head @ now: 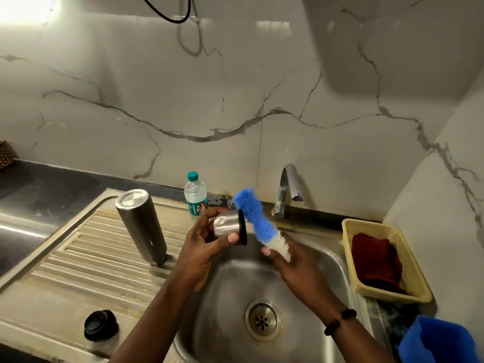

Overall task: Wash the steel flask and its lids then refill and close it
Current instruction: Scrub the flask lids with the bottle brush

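Steel lid (227,226) between both hands.

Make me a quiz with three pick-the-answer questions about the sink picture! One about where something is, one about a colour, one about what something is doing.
1. Where does the steel flask stand?
A. on the ribbed draining board
B. inside the basket
C. under the tap

2. What colour is the brush head?
A. red
B. blue
C. green

3. What is the left hand doing?
A. resting flat
B. turning the tap
C. holding the steel lid

Answers:
1 A, it stands upside down on the board left of the sink bowl.
2 B, blue fluff above white bristles, held by the right hand.
3 C, fingers curl round it.
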A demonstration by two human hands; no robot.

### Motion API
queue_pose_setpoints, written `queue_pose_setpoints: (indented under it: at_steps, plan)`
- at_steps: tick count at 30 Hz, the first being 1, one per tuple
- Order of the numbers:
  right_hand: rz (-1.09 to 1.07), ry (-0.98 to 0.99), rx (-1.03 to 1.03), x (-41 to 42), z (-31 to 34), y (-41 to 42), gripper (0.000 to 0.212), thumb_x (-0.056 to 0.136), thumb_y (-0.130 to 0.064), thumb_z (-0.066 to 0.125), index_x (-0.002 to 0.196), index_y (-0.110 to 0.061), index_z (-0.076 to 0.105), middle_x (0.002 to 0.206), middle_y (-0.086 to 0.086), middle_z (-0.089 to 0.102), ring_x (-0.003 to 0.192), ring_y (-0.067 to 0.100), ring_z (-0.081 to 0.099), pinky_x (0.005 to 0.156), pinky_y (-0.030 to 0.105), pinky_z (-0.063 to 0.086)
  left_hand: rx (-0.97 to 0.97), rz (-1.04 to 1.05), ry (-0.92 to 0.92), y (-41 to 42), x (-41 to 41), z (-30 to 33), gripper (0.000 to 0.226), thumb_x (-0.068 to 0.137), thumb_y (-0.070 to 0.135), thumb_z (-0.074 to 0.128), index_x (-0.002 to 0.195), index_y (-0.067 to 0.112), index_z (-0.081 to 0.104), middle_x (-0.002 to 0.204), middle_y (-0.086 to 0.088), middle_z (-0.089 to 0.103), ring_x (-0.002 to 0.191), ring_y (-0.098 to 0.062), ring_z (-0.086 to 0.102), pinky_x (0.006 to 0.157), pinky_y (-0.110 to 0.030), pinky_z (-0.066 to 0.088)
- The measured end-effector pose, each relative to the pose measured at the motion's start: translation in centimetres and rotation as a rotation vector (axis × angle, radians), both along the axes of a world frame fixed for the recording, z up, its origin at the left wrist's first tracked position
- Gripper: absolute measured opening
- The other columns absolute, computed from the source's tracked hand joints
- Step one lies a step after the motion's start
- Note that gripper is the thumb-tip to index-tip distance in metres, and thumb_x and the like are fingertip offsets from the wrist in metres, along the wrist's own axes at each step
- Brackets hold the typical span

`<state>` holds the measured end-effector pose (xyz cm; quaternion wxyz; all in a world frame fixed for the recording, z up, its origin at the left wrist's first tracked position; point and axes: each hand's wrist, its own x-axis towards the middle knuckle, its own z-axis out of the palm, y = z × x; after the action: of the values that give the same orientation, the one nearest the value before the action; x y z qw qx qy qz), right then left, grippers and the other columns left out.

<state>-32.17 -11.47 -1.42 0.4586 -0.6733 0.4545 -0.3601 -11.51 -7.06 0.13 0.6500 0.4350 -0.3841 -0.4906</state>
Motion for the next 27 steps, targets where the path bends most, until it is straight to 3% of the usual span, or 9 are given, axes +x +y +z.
queue_pose_setpoints:
  at_steps: [2, 7, 12, 15, 19, 21, 23, 25, 27]
  plan:
    - [0.054, 0.074, -0.001, 0.0, -0.1, 0.0, 0.027, 0.091, -0.033, 0.066, 0.118, -0.031, 0.063, 0.085, -0.026, 0.069, 0.078, -0.01, 0.063, 0.068, 0.011, 0.045, -0.017, 0.012, 0.097, -0.1, 0.2, -0.3, 0.088, 0.042, 0.039, 0.1, 0.119, 0.02, 0.062, 0.12, -0.008, 0.069, 0.115, -0.026, 0.065, 0.088, -0.033, 0.058]
    - [0.066, -0.008, 0.116, 0.2, -0.3, 1.0, 0.015, 0.092, -0.03, 0.066, 0.107, -0.03, 0.064, 0.055, -0.012, 0.056, 0.047, -0.001, 0.045, 0.047, 0.013, 0.037, -0.054, 0.059, 0.293, -0.7, 0.1, 0.1, 0.101, 0.036, 0.033, 0.103, 0.126, 0.021, 0.058, 0.137, -0.012, 0.06, 0.127, -0.03, 0.058, 0.102, -0.047, 0.049]
    - [0.026, -0.082, 0.071, 0.6, -0.3, 2.6, 0.021, 0.09, -0.026, 0.067, 0.11, -0.032, 0.064, 0.068, -0.026, 0.065, 0.059, -0.005, 0.056, 0.057, 0.008, 0.041, -0.045, 0.241, 0.349, -1.2, -0.2, 0.6, 0.11, 0.028, 0.045, 0.102, 0.124, 0.019, 0.056, 0.123, -0.01, 0.068, 0.117, -0.028, 0.065, 0.096, -0.036, 0.056]
    - [-0.041, -0.12, -0.036, 0.7, -0.3, 3.2, 0.036, 0.088, -0.024, 0.068, 0.119, -0.041, 0.058, 0.1, -0.035, 0.067, 0.094, -0.013, 0.063, 0.077, 0.004, 0.044, -0.031, 0.265, 0.197, -0.8, -0.2, 0.3, 0.09, 0.046, 0.037, 0.098, 0.123, 0.021, 0.054, 0.111, -0.002, 0.072, 0.111, -0.023, 0.068, 0.09, -0.029, 0.057]
    - [0.013, 0.154, -0.175, 1.0, 0.8, 2.8, 0.071, 0.086, -0.045, 0.066, 0.139, -0.066, 0.023, 0.106, -0.05, 0.053, 0.099, -0.023, 0.053, 0.079, 0.002, 0.043, -0.059, 0.249, -0.224, -0.1, 0.3, -0.4, 0.061, 0.076, 0.006, 0.079, 0.127, 0.023, 0.052, 0.115, 0.01, 0.069, 0.11, -0.011, 0.067, 0.086, -0.024, 0.057]
    - [0.048, 0.245, -0.239, 0.9, 1.6, 2.3, 0.08, 0.084, -0.058, 0.061, 0.142, -0.067, 0.007, 0.119, -0.035, 0.056, 0.102, -0.009, 0.058, 0.085, 0.012, 0.047, -0.081, 0.244, -0.354, -0.1, 0.7, -0.5, 0.063, 0.075, 0.004, 0.082, 0.127, 0.026, 0.053, 0.117, 0.015, 0.067, 0.111, -0.007, 0.066, 0.086, -0.021, 0.056]
    - [0.054, 0.339, -0.364, 0.5, 2.3, 1.9, 0.071, 0.085, -0.073, 0.041, 0.144, -0.065, 0.002, 0.125, -0.016, 0.06, 0.106, 0.004, 0.06, 0.088, 0.029, 0.052, -0.095, 0.231, -0.409, 0.0, 0.9, -0.5, 0.068, 0.069, 0.01, 0.086, 0.125, 0.03, 0.054, 0.119, 0.016, 0.067, 0.114, -0.007, 0.065, 0.089, -0.024, 0.056]
    - [0.052, 0.383, -0.454, 0.4, 2.8, 1.5, 0.057, 0.091, -0.07, 0.024, 0.144, -0.064, 0.004, 0.125, -0.005, 0.065, 0.105, 0.011, 0.062, 0.086, 0.034, 0.054, -0.092, 0.212, -0.399, 0.2, 0.9, -0.5, 0.07, 0.065, 0.012, 0.089, 0.123, 0.034, 0.055, 0.122, 0.011, 0.066, 0.116, -0.012, 0.065, 0.093, -0.033, 0.057]
    - [0.027, 0.4, -0.475, 0.4, 3.1, 0.9, 0.051, 0.094, -0.064, 0.025, 0.143, -0.065, 0.01, 0.127, -0.006, 0.065, 0.106, 0.011, 0.063, 0.084, 0.033, 0.054, -0.096, 0.208, -0.424, 0.3, 0.7, -0.7, 0.074, 0.065, 0.01, 0.092, 0.124, 0.035, 0.055, 0.126, 0.006, 0.064, 0.12, -0.018, 0.063, 0.096, -0.044, 0.056]
